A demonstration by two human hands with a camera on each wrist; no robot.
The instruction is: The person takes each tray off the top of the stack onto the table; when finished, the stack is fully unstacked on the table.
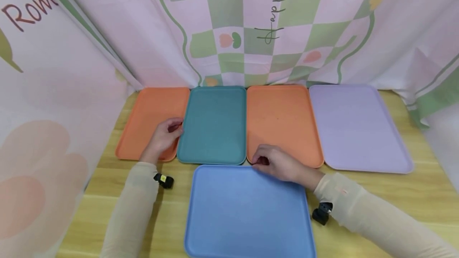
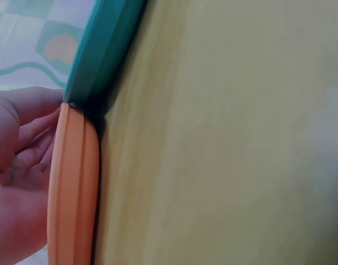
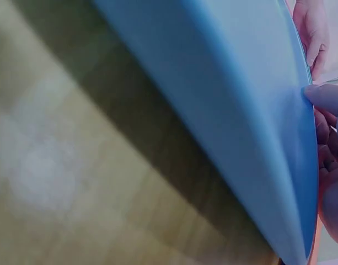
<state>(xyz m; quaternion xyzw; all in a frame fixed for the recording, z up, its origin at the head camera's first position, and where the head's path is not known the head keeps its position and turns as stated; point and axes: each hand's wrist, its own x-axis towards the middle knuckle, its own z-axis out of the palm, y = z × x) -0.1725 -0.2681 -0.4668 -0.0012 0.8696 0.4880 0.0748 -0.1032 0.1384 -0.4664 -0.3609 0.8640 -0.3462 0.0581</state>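
In the head view my left hand (image 1: 164, 136) is over the left orange tray (image 1: 143, 130). Its thumb and fingertips reach the left rim of the teal tray (image 1: 215, 126); the left wrist view has a fingertip where the teal and orange rims meet. My right hand (image 1: 277, 162) pinches the far rim of a blue tray (image 1: 247, 214), which lies nearest me. In the right wrist view the thumb (image 3: 325, 96) presses that rim from inside, with the other fingers curled behind it. That hand also overlaps the near edge of the second orange tray (image 1: 281, 122).
A lilac tray (image 1: 358, 126) ends the back row of side-by-side trays on the right. They lie on a wood-grain table (image 1: 365, 186). A printed curtain (image 1: 229, 19) rises right behind the row, and more cloth (image 1: 46, 102) hangs along the left side.
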